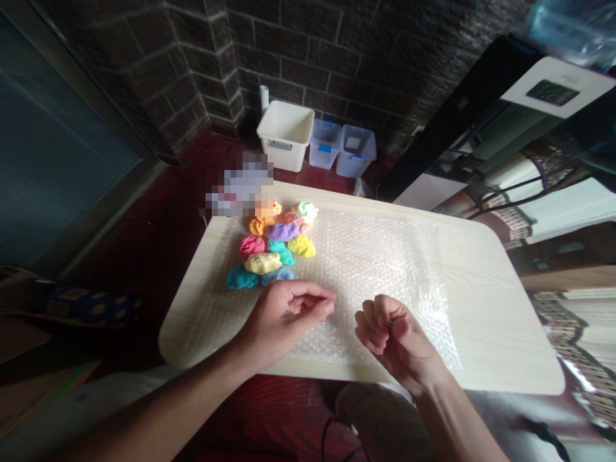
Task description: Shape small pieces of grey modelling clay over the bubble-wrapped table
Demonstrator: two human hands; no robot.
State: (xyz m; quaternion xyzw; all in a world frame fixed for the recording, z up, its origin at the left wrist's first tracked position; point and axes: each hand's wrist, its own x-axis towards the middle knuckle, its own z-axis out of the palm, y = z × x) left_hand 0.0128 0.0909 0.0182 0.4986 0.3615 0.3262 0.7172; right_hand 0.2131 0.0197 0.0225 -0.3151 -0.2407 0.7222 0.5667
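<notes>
While a dark brick wall looms beyond, the pale table spreads below, carrying bubble wrap, likely light and easily shifted. Over on the wrap's left side sit the coloured lumps, probably soft and light (a hard squeeze might dent them), best cupped around the middle. Near them, the left hand brings thumb and fingertips almost together; the right hand curls nearly into a fist. Whether either pinches something, I can't tell.
</notes>
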